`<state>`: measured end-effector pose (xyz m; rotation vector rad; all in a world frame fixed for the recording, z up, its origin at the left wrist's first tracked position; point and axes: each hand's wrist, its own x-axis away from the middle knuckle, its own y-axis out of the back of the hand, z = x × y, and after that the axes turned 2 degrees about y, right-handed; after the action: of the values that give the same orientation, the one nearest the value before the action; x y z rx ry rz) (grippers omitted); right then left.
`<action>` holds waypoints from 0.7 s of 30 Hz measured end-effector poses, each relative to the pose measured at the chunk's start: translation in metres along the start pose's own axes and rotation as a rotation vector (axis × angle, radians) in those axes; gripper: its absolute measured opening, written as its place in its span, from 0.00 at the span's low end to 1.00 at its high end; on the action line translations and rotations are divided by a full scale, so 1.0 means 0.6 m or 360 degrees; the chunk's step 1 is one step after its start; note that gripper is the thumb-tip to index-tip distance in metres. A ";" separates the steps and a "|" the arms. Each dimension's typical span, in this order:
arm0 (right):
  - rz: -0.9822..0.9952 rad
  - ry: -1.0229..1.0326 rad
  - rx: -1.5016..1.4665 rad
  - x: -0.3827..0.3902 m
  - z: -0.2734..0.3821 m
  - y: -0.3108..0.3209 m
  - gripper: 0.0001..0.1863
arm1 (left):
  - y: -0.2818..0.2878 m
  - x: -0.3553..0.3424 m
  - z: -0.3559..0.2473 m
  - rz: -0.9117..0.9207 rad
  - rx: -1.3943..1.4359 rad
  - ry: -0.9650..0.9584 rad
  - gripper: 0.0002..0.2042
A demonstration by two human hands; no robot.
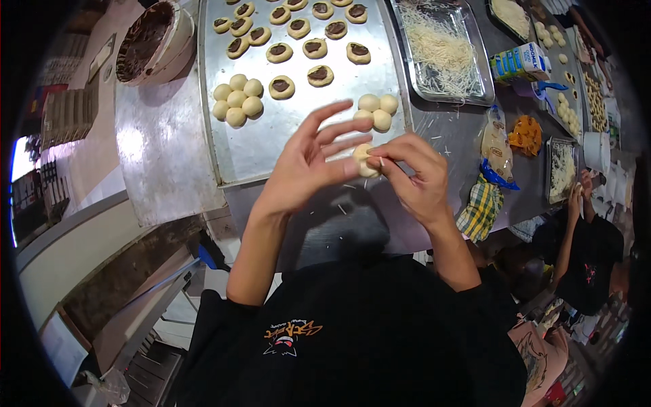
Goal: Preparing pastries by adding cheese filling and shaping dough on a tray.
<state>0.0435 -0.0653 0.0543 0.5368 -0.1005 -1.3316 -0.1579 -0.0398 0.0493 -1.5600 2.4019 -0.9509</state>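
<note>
My right hand [419,178] pinches a small piece of pale dough [367,165] between thumb and fingertips, over the near edge of a metal tray. My left hand [308,157] is open beside it, fingers spread and thumb tip close to the dough; whether they touch I cannot tell. Just beyond, several round dough balls [382,121] sit together on the tray [266,154], partly hidden by my left fingertips. A second cluster of dough balls [235,99] lies at the left. Farther back are rows of flattened dough rounds [320,75] topped with dark brown filling.
A tub smeared with brown filling [146,44] stands left. To the right are a tray of shredded cheese [444,51], a carton [519,63], plastic packets [498,146] and a checked cloth [481,210]. Another person's hands [581,193] are near a smaller cheese tray [562,173].
</note>
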 end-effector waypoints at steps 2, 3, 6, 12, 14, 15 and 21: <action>0.0058 -0.0200 -0.0212 0.007 0.018 -0.012 0.11 | 0.002 0.044 0.022 -0.0203 0.0092 0.0122 0.30; 0.0105 -0.0292 -0.0328 0.008 0.031 -0.020 0.10 | 0.011 0.069 0.038 -0.0245 0.0086 0.0103 0.30; 0.0230 -0.0182 -0.0288 0.024 0.039 -0.027 0.10 | 0.039 0.111 0.085 -0.0454 0.0546 0.0203 0.27; 0.0182 0.0102 -0.0220 0.009 0.052 -0.055 0.09 | 0.029 0.139 0.097 -0.0536 0.0573 0.0064 0.15; 0.0286 -0.0094 -0.0299 0.012 0.063 -0.060 0.08 | 0.017 0.136 0.096 -0.0560 0.0584 0.0001 0.11; 0.0337 -0.0192 -0.0337 0.015 0.068 -0.062 0.08 | 0.008 0.127 0.099 -0.0639 0.0418 -0.0175 0.10; 0.0278 -0.0278 -0.0582 0.036 0.059 -0.088 0.09 | -0.044 0.100 0.071 -0.0616 0.0783 -0.0439 0.14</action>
<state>-0.0114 -0.1038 0.0577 0.0989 -0.0442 -1.1883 -0.1469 -0.1168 0.0439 -1.8276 1.5574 -1.1827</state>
